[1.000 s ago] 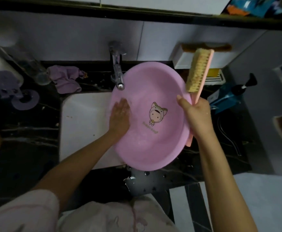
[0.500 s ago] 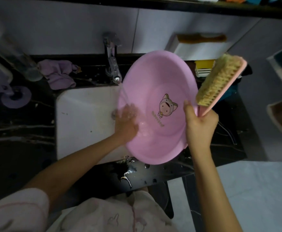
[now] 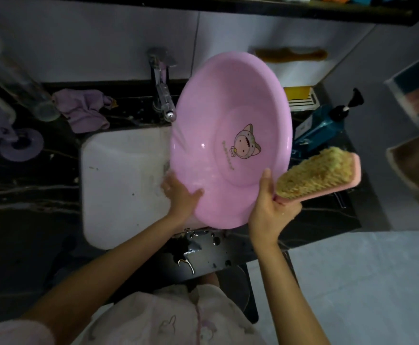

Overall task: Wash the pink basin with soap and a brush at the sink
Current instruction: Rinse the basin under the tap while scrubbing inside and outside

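Holding the pink basin (image 3: pixel 216 115) tilted over the right edge of the white sink (image 3: pixel 119 175), under the tap (image 3: pixel 165 100), probably to rinse it, with the left hand (image 3: pixel 181 197) clasping the lower rim and the right hand (image 3: pixel 268 210) pinching rim and scrub brush (image 3: pixel 313 170) handle together, ready for scrubbing.

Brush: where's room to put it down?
Bare: the white sink bowl left of the round pink plastic basin, and the dark counter left of the sink, in front of the purple cloth. Crowded: the right side, around the blue pump bottle.
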A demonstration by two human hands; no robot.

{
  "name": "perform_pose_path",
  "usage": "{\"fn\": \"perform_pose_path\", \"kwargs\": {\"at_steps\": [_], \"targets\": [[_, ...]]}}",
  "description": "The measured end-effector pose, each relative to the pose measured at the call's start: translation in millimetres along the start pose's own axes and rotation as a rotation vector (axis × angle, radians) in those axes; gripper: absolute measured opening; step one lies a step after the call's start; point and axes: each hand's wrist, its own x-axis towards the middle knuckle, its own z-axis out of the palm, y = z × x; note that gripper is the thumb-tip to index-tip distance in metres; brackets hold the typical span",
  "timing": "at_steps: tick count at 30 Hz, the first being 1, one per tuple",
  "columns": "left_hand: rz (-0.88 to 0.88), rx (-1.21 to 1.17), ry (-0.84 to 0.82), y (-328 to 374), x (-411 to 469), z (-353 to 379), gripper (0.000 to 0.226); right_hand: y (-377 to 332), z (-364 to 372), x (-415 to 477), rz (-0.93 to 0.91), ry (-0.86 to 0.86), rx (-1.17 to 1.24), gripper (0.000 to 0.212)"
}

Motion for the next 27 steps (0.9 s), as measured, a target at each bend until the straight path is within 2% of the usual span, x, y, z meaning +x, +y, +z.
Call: {"fn": "perform_pose_path", "kwargs": {"at_steps": [2, 3, 7, 11, 13, 15, 17, 19, 21, 23, 24, 27], "targets": [[-0.005, -0.208, 0.002, 1.6, 13.9, -3.5, 0.068, 1.3, -0.9, -2.0, 0.003, -0.028, 0.005, 0.020], [-0.005, -0.221, 0.009, 0.9, 20.0, -4.4, 0.060, 2.0, -2.0, -0.9, -0.020, -0.071, -0.002, 0.014], [0.058, -0.125, 0.070, 3.1, 38.0, -10.4, 0.052, -5.1, -9.9, 17.1, -0.079, -0.189, -0.095, 0.021], [0.293, 0.039, 0.092, 8.4, 67.4, -34.1, 0.048, -11.2, -15.6, 55.3, 0.042, -0.172, -0.164, 0.030], [0.368, 0.113, 0.078, 10.4, 81.7, -40.4, 0.049, -10.3, -14.5, 74.8, 0.115, -0.269, -0.178, 0.018], [0.371, 0.147, 0.084, 17.3, 90.3, -39.5, 0.056, -6.7, -10.6, 82.7, 0.192, -0.326, -0.163, 0.024], [0.323, 0.131, 0.121, 27.8, 89.1, -32.2, 0.060, -5.5, -7.9, 77.1, 0.233, -0.281, -0.134, 0.025], [0.269, 0.147, 0.228, 39.2, 80.8, -21.5, 0.055, -5.1, -2.7, 65.3, 0.225, -0.194, -0.074, 0.030], [0.350, 0.351, 0.293, 35.7, 73.8, -5.3, 0.058, -2.6, -0.4, 49.2, 0.202, -0.152, -0.064, 0.039], [0.368, 0.742, 0.154, 25.6, 54.5, 11.0, 0.067, 0.5, -1.0, 35.1, 0.202, -0.131, -0.054, 0.041], [0.358, 0.845, 0.056, 17.6, 41.4, 19.3, 0.068, 1.4, -1.7, 30.3, 0.198, -0.121, -0.046, 0.043], [0.359, 0.885, -0.286, 5.0, 9.3, 35.7, 0.065, -2.5, -2.5, 24.9, 0.162, -0.104, -0.020, 0.042]]}}
